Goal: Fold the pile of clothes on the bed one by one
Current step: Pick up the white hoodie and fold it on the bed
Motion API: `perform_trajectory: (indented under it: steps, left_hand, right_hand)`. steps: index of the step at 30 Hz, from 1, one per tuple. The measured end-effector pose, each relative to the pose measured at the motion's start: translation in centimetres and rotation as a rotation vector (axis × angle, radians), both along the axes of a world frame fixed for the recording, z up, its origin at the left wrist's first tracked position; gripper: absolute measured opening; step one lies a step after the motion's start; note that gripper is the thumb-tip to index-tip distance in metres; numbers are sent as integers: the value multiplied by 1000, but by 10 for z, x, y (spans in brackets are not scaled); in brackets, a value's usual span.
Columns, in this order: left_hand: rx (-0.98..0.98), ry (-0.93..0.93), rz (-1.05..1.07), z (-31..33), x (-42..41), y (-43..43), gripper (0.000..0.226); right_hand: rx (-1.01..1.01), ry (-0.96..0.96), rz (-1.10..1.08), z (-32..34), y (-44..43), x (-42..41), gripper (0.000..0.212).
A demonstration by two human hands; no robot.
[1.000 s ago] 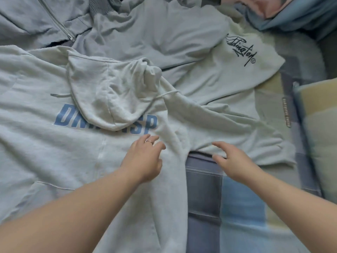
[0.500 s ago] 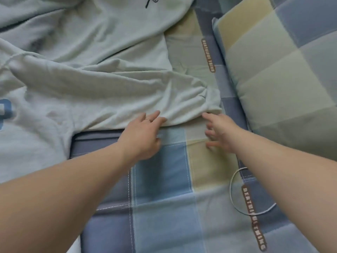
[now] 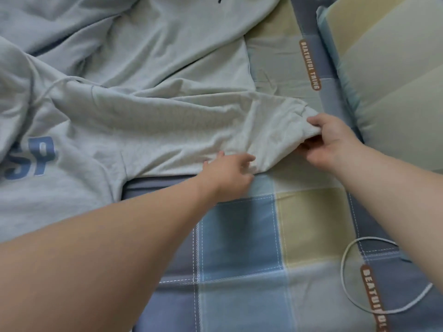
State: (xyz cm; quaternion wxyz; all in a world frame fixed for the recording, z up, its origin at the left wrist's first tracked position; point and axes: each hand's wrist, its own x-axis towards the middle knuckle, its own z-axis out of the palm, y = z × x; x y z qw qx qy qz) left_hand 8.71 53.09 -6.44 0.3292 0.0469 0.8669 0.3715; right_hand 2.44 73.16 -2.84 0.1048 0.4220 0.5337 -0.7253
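Hands (image 3: pixel 227 172) (image 3: pixel 329 142) on sleeve (image 3: pixel 191 130) over checked bedsheet (image 3: pixel 239 238)

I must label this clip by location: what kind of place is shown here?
Most likely a bedroom: a pale hoodie lies spread on a checked bed sheet, with a matching pillow at the right.

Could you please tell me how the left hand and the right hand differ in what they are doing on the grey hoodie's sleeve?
The right hand pinches the ribbed cuff at the sleeve's end; the left hand sits further in, at the sleeve's lower edge. The right hand's thumb lies on top with fingers beneath the cloth; the left hand's fingers curl at the edge, grip unclear. Both touch the same hoodie sleeve.
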Motion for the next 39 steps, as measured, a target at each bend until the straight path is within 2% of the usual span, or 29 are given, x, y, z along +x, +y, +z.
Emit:
perform_trajectory:
  steps: [4, 7, 10, 13, 14, 17, 18, 20, 23, 27, 31, 34, 37, 39]
  left_hand:
    - [514, -109, 691, 51, -13, -22, 35]
    - [830, -312, 831, 93, -22, -48, 43]
    - [974, -371, 877, 114, -28, -105, 64]
    - [960, -348, 851, 115, -22, -178, 73]
    - [943, -331, 841, 110, -17, -212, 69]
    - [872, -297, 939, 97, -6, -287, 37]
    - [839, -286, 1007, 92, -1, -321, 34]
    - [797, -268, 1085, 84, 8, -396, 31]
    - [760, -186, 1113, 78, 23, -514, 27]
    - [741, -53, 1145, 82, 53, -680, 28]
    - [718, -15, 1161, 96, 83, -836, 12]
    - [694, -27, 1146, 104, 109, -929, 15]
    - [667, -66, 1167, 98, 134, -1001, 22]
    - [644, -66, 1217, 93, 148, -1043, 24]
  right_hand:
    - [209, 243, 358, 50, -48, 8, 35]
    - [334, 380, 648, 87, -98, 15, 43]
    - [327, 346, 896, 118, -167, 21, 59]
    - [372, 238, 1038, 135, -241, 29, 86]
    - [357, 228, 1042, 133, -271, 33, 87]
    - [204, 249, 952, 127, -338, 43, 47]
    - [177, 235, 899, 120, -367, 46, 41]
    - [264, 231, 843, 109, -431, 52, 34]
    - [536, 342, 933, 93, -532, 60, 26]
    - [626, 428, 1070, 74, -693, 87, 45]
    - [616, 452, 1223, 60, -848, 118, 57]
    - [494, 509, 1290, 59, -953, 140, 68]
    - [503, 497, 1312, 55, -1036, 160, 58]
    - [540, 501, 1364, 48, -1080, 173, 68]
